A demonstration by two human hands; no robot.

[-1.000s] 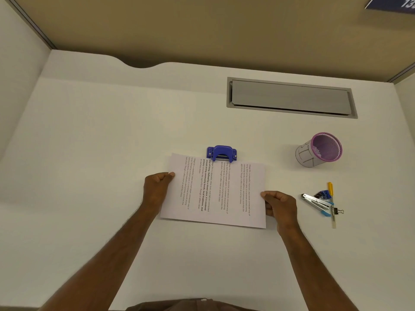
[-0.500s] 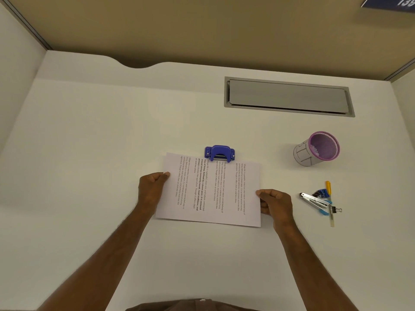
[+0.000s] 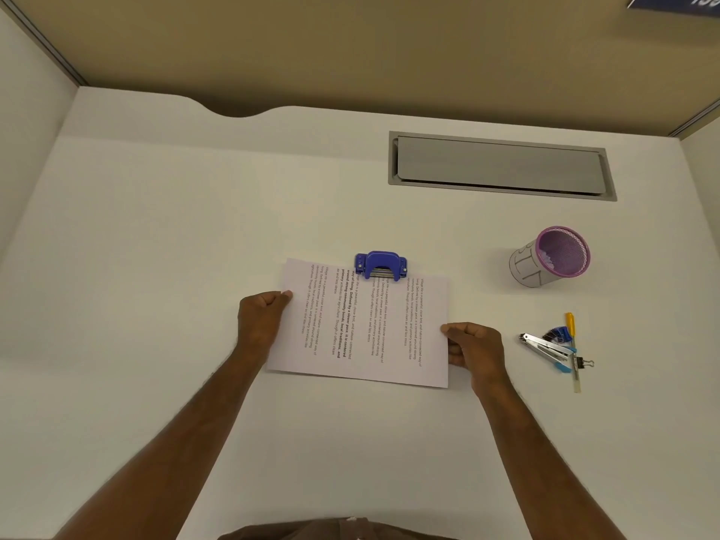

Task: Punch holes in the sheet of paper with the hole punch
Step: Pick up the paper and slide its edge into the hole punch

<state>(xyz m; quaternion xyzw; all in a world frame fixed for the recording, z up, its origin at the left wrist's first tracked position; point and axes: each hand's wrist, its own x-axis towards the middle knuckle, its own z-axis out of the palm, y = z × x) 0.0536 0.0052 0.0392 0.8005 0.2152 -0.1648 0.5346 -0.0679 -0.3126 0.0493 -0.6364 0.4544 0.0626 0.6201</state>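
left hand (image 3: 262, 318) and right hand (image 3: 472, 349) each grip the sheet (image 3: 366, 337) (far edge in the blue hole punch (image 3: 380, 265)).

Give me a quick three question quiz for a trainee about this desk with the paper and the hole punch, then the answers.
1. True or false: the left hand and right hand both grip the sheet of paper.
2. Which paper edge meets the blue hole punch: A near, B far, C right?
3. What stands right of the punch on the desk?

Key: 1 true. 2 B. 3 the purple mesh pen cup.
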